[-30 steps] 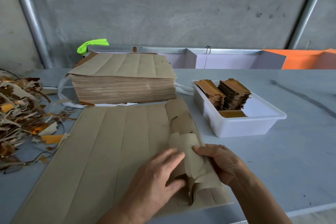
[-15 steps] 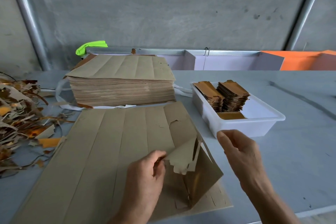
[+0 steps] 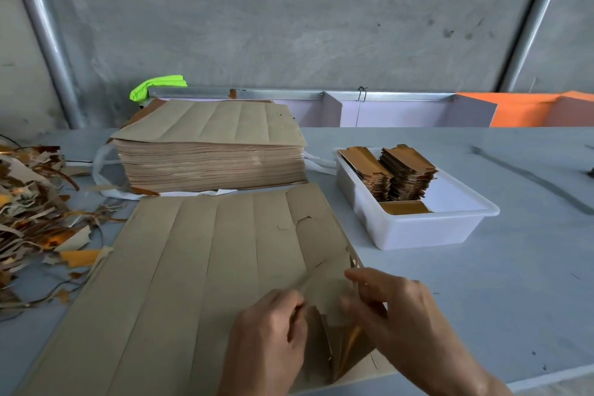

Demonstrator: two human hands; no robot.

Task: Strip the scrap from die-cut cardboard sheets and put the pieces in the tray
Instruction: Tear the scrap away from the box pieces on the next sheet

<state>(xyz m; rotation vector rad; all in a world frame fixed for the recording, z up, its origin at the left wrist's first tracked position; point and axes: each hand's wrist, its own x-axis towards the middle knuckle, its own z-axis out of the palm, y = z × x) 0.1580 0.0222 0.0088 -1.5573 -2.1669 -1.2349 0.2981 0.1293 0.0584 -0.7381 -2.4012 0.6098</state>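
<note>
Your left hand and right hand meet at the near right corner of the cardboard sheet lying flat on the grey table. Both pinch the same lifted strip of that sheet: your left fingers are curled around its near edge, your right thumb and fingers close on its far side. The strip stands up off the sheet, and an orange-brown underside shows beneath it. Motion blur softens the fingertips, so exactly where each one touches is hard to say.

Beyond the sheet sits a thick stack of uncut sheets, just touching its far edge. To your right, near the sheet but apart from it, the white tray holds two leaning piles of stripped pieces at its far end and one flat piece nearer you. A heap of torn scrap spreads over the table's left side. A bright green object lies behind the stack.
</note>
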